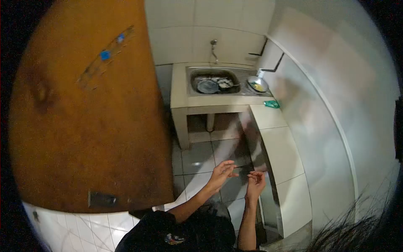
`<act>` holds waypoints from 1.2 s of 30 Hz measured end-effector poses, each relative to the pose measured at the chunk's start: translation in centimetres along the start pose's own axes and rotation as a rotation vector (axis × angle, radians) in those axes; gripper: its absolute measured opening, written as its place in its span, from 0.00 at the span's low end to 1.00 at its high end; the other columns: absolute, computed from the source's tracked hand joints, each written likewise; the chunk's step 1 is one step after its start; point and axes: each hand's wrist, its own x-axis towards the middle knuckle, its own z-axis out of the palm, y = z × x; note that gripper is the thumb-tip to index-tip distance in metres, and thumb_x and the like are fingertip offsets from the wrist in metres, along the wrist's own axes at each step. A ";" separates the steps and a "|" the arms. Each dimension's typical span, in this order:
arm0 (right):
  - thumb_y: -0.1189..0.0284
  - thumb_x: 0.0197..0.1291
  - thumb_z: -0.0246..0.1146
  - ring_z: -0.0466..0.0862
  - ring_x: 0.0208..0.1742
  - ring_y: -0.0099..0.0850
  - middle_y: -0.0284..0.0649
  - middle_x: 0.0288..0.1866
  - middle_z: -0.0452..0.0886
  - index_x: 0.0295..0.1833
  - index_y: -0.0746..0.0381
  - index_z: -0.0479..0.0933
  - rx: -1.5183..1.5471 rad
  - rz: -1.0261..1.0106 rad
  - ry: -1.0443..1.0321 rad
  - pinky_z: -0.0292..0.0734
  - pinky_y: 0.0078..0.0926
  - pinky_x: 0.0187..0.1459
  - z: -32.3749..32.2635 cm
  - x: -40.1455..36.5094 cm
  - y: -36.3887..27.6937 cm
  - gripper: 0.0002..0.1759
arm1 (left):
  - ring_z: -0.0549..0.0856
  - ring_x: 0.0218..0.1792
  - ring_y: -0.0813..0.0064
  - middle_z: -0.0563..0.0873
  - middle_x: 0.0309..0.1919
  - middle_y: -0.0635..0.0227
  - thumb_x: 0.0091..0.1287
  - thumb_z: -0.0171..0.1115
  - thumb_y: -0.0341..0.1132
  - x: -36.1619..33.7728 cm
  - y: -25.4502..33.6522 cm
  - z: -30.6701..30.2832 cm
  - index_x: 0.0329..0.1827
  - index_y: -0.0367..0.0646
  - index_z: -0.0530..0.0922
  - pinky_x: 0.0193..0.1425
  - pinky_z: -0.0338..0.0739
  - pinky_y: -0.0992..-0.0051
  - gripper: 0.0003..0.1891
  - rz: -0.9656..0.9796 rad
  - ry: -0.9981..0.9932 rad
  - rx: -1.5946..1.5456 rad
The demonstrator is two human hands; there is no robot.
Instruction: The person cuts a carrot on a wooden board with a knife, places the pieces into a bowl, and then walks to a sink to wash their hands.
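A: Item 1, hands. Status?

B: Left hand (222, 172): raised mid-air over the floor (197, 157). Fingers (230, 164) released and fanned, nothing in them. Right hand (255, 181): at its 3 o'clock, close but no contact. Fingers (253, 175) loosely curled, nothing seen in them. Palms approx. facing each other; prob. held up like this because both are free.

A: Nearest thing?

B: Item 2, tiled surface (279, 143): white, runs from 3 o'clock of the right hand up toward 12, along the wall. Right hand is near its front edge, not touching.

A: Far end?

B: Item 3, sink (244, 74): 12 o'clock, well apart from the hands. Steel basin holds a dark pan (208, 86) + other dishes, too small to sort; looks like wash-up parked there. Tap (214, 44) on the wall above. Item 4, round dish (257, 84) w/ sth yellow in it, on the drainer at 3 o'clock of the basin. Item 5, green obj. (272, 103): on the surface corner, at 6 o'clock of the dish, type n/k; prob. kept in reach of the sink.

A: Rest?

B: Item 6, brown door (84, 109): fills 9 o'clock, blue tape bits near the top. Item 7, black top (184, 233) w/ small print: 6 o'clock, worn by the person.
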 end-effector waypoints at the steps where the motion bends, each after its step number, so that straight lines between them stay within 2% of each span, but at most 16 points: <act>1: 0.86 0.61 0.59 0.81 0.38 0.25 0.41 0.44 0.79 0.43 0.64 0.70 -0.061 0.107 0.016 0.78 0.24 0.44 -0.6 1.5 -0.3 0.08 | 0.85 0.46 0.72 0.80 0.58 0.57 0.76 0.58 0.34 1.8 -0.5 0.3 0.65 0.39 0.70 0.51 0.80 0.74 0.18 -0.011 -0.014 0.001; 7: 0.79 0.68 0.58 0.78 0.25 0.21 0.39 0.36 0.86 0.54 0.64 0.73 -0.070 0.276 -0.095 0.70 0.20 0.25 0.8 11.2 3.4 0.11 | 0.86 0.45 0.72 0.82 0.58 0.53 0.76 0.56 0.30 13.0 -2.7 -1.3 0.67 0.38 0.67 0.53 0.82 0.71 0.20 -0.058 -0.005 0.010; 9: 0.77 0.70 0.58 0.76 0.21 0.20 0.39 0.34 0.87 0.59 0.63 0.72 -0.161 0.207 -0.244 0.69 0.21 0.22 1.2 16.2 7.4 0.14 | 0.85 0.47 0.71 0.81 0.60 0.51 0.75 0.55 0.28 17.4 -2.4 -1.9 0.68 0.39 0.66 0.53 0.82 0.70 0.20 -0.104 0.011 0.049; 11: 0.75 0.71 0.59 0.79 0.21 0.22 0.44 0.35 0.86 0.61 0.65 0.71 -0.191 0.362 -0.400 0.70 0.19 0.16 3.9 21.8 4.5 0.16 | 0.86 0.46 0.70 0.81 0.60 0.50 0.74 0.54 0.27 21.9 -1.7 -2.3 0.69 0.41 0.66 0.52 0.84 0.69 0.20 -0.062 0.095 0.049; 13: 0.73 0.72 0.58 0.79 0.21 0.23 0.44 0.36 0.86 0.60 0.65 0.71 -0.106 0.324 -0.539 0.73 0.21 0.18 6.3 26.5 5.1 0.15 | 0.86 0.45 0.69 0.80 0.60 0.48 0.73 0.56 0.27 23.9 1.7 -2.4 0.68 0.40 0.66 0.53 0.85 0.68 0.21 -0.022 0.157 0.063; 15: 0.72 0.72 0.58 0.79 0.21 0.24 0.44 0.37 0.86 0.60 0.65 0.71 -0.083 0.265 -0.652 0.74 0.22 0.20 9.5 31.1 6.6 0.15 | 0.87 0.43 0.69 0.79 0.60 0.48 0.72 0.54 0.23 26.0 2.8 -4.2 0.66 0.37 0.66 0.53 0.86 0.68 0.20 0.196 0.125 -0.057; 19: 0.71 0.72 0.58 0.80 0.22 0.25 0.43 0.37 0.86 0.60 0.63 0.72 -0.066 0.126 -0.832 0.77 0.23 0.25 16.0 37.0 10.8 0.14 | 0.83 0.54 0.65 0.77 0.58 0.47 0.67 0.48 0.14 29.3 7.8 -5.8 0.59 0.35 0.67 0.49 0.90 0.60 0.18 0.121 0.505 -0.077; 22: 0.71 0.72 0.58 0.81 0.23 0.25 0.43 0.37 0.85 0.59 0.63 0.73 -0.012 0.309 -0.897 0.78 0.24 0.26 20.4 38.9 12.9 0.13 | 0.81 0.59 0.61 0.77 0.56 0.48 0.62 0.48 0.10 32.3 9.8 -8.5 0.46 0.38 0.68 0.44 0.92 0.63 0.14 0.299 0.699 -0.043; 25: 0.70 0.73 0.58 0.81 0.23 0.26 0.44 0.38 0.85 0.58 0.63 0.74 -0.150 0.332 -0.884 0.79 0.24 0.27 24.4 41.0 14.3 0.13 | 0.80 0.61 0.60 0.78 0.54 0.51 0.61 0.47 0.10 37.0 12.5 -10.3 0.44 0.38 0.67 0.43 0.92 0.62 0.14 0.279 0.813 -0.025; 27: 0.68 0.74 0.57 0.81 0.23 0.26 0.43 0.37 0.84 0.57 0.64 0.73 -0.106 0.464 -0.820 0.78 0.23 0.26 27.5 44.6 15.6 0.14 | 0.81 0.59 0.61 0.80 0.51 0.52 0.62 0.46 0.10 41.7 13.6 -13.1 0.42 0.39 0.67 0.40 0.92 0.63 0.13 0.337 0.728 0.005; 29: 0.66 0.74 0.57 0.81 0.24 0.24 0.42 0.35 0.84 0.57 0.65 0.73 -0.116 0.231 -0.694 0.77 0.22 0.26 28.1 46.4 18.5 0.15 | 0.85 0.51 0.66 0.82 0.53 0.51 0.62 0.47 0.12 44.9 13.6 -14.8 0.40 0.41 0.67 0.40 0.91 0.64 0.12 0.272 0.695 -0.079; 30: 0.66 0.74 0.57 0.81 0.26 0.23 0.40 0.33 0.83 0.56 0.65 0.74 -0.051 0.404 -0.645 0.75 0.21 0.25 29.9 48.4 15.9 0.14 | 0.87 0.42 0.68 0.83 0.57 0.52 0.65 0.53 0.17 48.2 13.2 -17.0 0.41 0.42 0.69 0.43 0.89 0.66 0.09 0.016 0.699 -0.027; 31: 0.67 0.74 0.57 0.81 0.27 0.24 0.39 0.33 0.83 0.55 0.66 0.74 -0.140 0.284 -0.633 0.75 0.21 0.26 32.0 50.8 15.1 0.14 | 0.87 0.42 0.68 0.83 0.57 0.52 0.65 0.53 0.17 52.0 12.2 -19.5 0.41 0.42 0.69 0.43 0.89 0.66 0.09 0.026 0.664 -0.020; 33: 0.67 0.73 0.58 0.80 0.27 0.25 0.39 0.32 0.82 0.53 0.66 0.75 -0.349 0.012 -0.607 0.75 0.22 0.29 35.0 54.1 14.8 0.13 | 0.87 0.37 0.69 0.84 0.57 0.55 0.66 0.60 0.23 55.7 9.1 -23.2 0.43 0.45 0.72 0.45 0.86 0.67 0.08 -0.160 0.333 -0.493; 34: 0.68 0.72 0.59 0.80 0.28 0.26 0.39 0.31 0.82 0.53 0.66 0.76 -0.454 -0.166 -0.596 0.75 0.23 0.30 37.4 56.4 15.2 0.12 | 0.87 0.39 0.68 0.86 0.55 0.56 0.67 0.64 0.28 55.8 12.1 -22.3 0.46 0.46 0.75 0.47 0.85 0.66 0.08 -0.177 0.266 -0.620; 36: 0.69 0.70 0.60 0.80 0.27 0.28 0.41 0.29 0.82 0.53 0.65 0.75 -0.348 -0.197 -0.644 0.75 0.27 0.32 42.5 60.4 10.0 0.13 | 0.87 0.39 0.69 0.85 0.55 0.56 0.68 0.64 0.29 57.6 15.6 -20.7 0.46 0.47 0.76 0.48 0.84 0.65 0.08 -0.249 0.289 -0.521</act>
